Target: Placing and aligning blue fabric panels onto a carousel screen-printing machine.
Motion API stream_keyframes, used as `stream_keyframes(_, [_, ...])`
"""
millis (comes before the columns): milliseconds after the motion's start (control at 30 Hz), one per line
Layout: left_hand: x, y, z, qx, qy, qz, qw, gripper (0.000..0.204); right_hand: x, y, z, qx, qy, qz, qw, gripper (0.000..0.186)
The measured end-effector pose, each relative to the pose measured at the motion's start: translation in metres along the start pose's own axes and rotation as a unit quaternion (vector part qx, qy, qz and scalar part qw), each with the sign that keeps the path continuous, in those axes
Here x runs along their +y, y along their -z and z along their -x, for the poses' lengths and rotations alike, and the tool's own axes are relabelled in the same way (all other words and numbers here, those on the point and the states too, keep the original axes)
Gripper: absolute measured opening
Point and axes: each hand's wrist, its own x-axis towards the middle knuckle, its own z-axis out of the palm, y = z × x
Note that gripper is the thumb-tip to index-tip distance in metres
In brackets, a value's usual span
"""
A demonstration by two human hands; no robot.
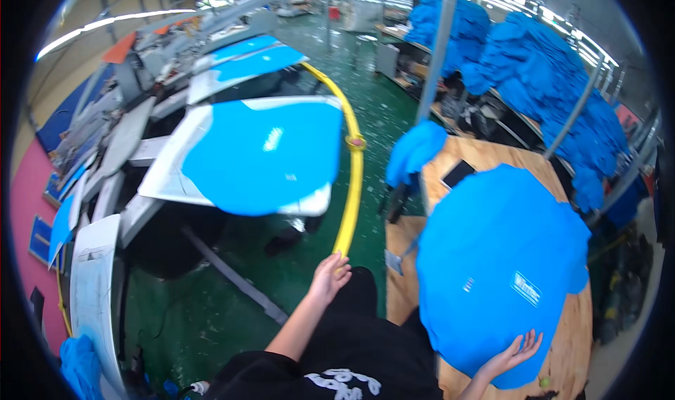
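Observation:
My left hand [329,278] is closed around the near end of a curved yellow tube [354,182], which bends along the right side of a flat pallet. Over that white pallet [165,168] lies a blue fabric piece [267,154] with small white prints. My right hand [512,356], palm turned up and fingers apart, is at the near edge of a stack of blue fabric pieces [485,224]. Two white prints show on the top piece. Whether the right fingers touch the fabric's edge is hard to tell.
The stack rests on a wooden table [578,323], with a dark phone-like slab [458,173] at its far edge. More pallets [95,273] of the machine stand at left. Large blue fabric heaps [548,76] lie behind a metal post [437,55]. Green floor [365,84] runs between.

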Motion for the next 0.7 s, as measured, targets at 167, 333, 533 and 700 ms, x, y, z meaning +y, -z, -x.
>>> stream_keyframes(167, [0.023, 0.036, -0.007, -0.022, 0.000, 0.231, 0.973, 0.045, -0.052, -0.076, 0.054, -0.216, -0.036, -0.159, 0.963, 0.045])
stream_keyframes(333, [0.021, 0.072, 0.014, 0.060, -0.021, 0.395, 0.916, 0.038, -0.069, -0.132, 0.093, -0.594, 0.000, -0.133, 0.794, 0.026])
stream_keyframes(533, [0.023, 0.103, 0.082, 0.098, -0.002, 0.450, 0.888, 0.035, -0.100, -0.222, 0.168, -0.908, -0.132, -0.028, 0.398, 0.059])
stream_keyframes(700, [0.072, 0.091, 0.132, -0.008, -0.015, 0.419, 0.908, 0.032, -0.163, -0.282, 0.245, -0.942, -0.322, -0.029, 0.087, 0.077])
